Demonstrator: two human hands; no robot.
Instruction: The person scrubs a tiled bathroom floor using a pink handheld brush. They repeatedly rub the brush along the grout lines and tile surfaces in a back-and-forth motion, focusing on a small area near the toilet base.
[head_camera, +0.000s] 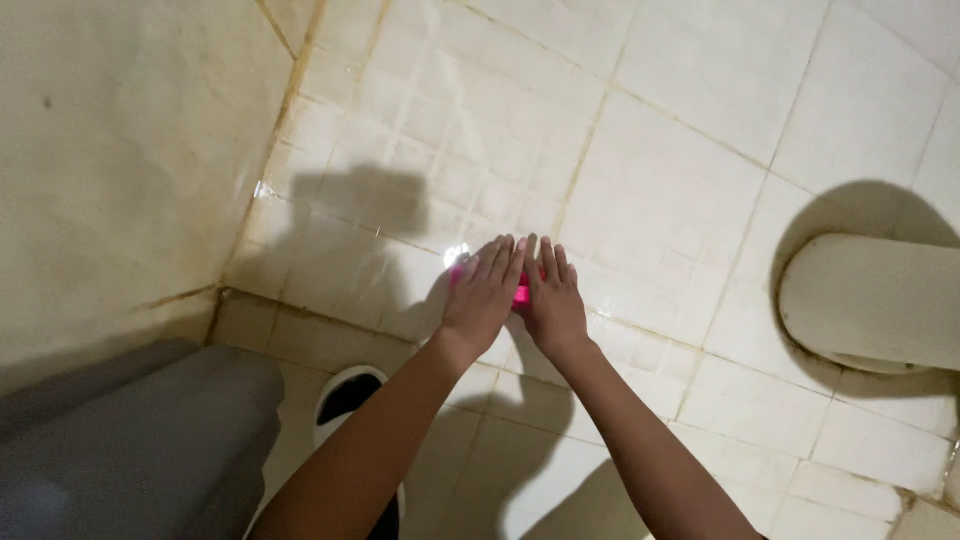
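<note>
1. A cream tiled floor (660, 190), wet and stained along its grout lines, fills the view beneath a plain wall (120, 150) at left.
2. A grey garment-covered knee (140, 450) crowds the lower left corner, beside a white sandal (350, 395).
3. A pale ceramic fixture base (870, 300) sits at right, well apart from the hands.
4. The left hand (483, 295) and right hand (553, 300) press side by side, fingers straight and held together.
5. A pink object (521, 291) lies on the floor under both hands, mostly hidden by them.
</note>
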